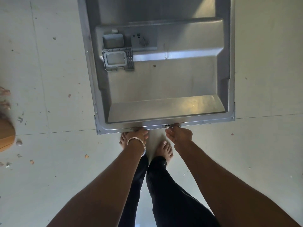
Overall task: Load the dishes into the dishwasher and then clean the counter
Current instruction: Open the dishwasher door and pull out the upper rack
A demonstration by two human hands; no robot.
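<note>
The dishwasher door is lying open and flat above the floor, its inner side facing up; no dishes are showing. The left hand is curling its fingers over the door's near edge, gripping it, while the right hand is resting half open just beside the latch, only its fingertips touching. I judge both hands are steadying the door's weight; the detergent cup is standing open.

Dishwasher door lowered, blocks forward; floor beside seemingly free.
</note>
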